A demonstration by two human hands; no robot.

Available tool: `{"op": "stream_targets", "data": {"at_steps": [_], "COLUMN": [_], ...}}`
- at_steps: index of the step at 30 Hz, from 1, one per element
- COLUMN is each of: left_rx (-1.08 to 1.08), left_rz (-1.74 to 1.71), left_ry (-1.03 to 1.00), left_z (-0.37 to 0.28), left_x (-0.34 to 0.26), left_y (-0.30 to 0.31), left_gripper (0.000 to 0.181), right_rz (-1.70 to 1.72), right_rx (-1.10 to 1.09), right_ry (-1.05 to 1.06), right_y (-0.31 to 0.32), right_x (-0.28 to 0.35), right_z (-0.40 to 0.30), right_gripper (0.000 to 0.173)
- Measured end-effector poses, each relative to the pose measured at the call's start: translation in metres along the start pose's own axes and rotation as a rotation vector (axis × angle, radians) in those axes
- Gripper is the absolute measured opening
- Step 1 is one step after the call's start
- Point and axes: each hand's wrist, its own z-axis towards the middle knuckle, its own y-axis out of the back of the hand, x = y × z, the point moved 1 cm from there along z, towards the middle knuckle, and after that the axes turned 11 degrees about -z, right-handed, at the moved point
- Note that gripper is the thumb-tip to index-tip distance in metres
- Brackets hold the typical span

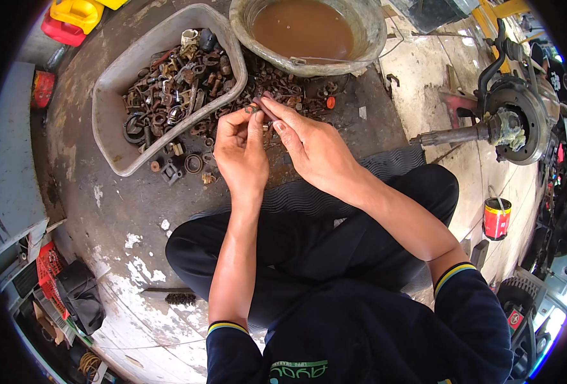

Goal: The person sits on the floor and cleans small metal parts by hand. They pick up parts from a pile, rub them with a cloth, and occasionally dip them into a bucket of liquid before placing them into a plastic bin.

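My left hand (242, 144) pinches a small dark ring-like part (251, 109) between thumb and fingertips. In my right hand (319, 149) is a reddish-brown strip (268, 109), perhaps folded sandpaper, meeting the small part or lying very close to it. Beyond my hands stands a grey plastic tub (108, 120) heaped with rusty nuts, bolts, springs and clips (177, 91). A wide bucket (307, 69) of brown liquid (302, 29) is beside it. Loose hardware, including a round metal ring (193, 163) and an orange cap (330, 102), lies on the dark floor sheet (360, 120).
To the right, a greased hub and shaft assembly (518, 120) juts inward. A red paint can (496, 221) stands below it. By my left knee lies a brush (180, 298). A pale metal cabinet (12, 158) and jerrycans (77, 14) line the left side.
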Motion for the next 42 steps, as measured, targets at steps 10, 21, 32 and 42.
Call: {"op": "stream_targets", "data": {"at_steps": [10, 21, 32, 42], "left_rx": [0.045, -0.011, 0.001, -0.049], "left_rz": [0.149, 0.056, 0.003, -0.026], "left_ry": [0.057, 0.112, 0.114, 0.037], "left_z": [-0.005, 0.004, -0.005, 0.016], "left_x": [0.002, 0.003, 0.014, 0.002], "left_y": [-0.002, 0.002, -0.003, 0.007], "left_gripper": [0.012, 0.015, 0.014, 0.011], "right_rz": [-0.087, -0.115, 0.110, -0.043], "right_rx": [0.136, 0.167, 0.130, 0.198], "right_ry": [-0.099, -0.106, -0.140, -0.062], "right_y": [0.008, 0.007, 0.002, 0.008], "right_x": [-0.001, 0.004, -0.011, -0.005], "right_z": [0.005, 0.002, 0.005, -0.001], "right_gripper": [0.039, 0.039, 0.038, 0.041]}}
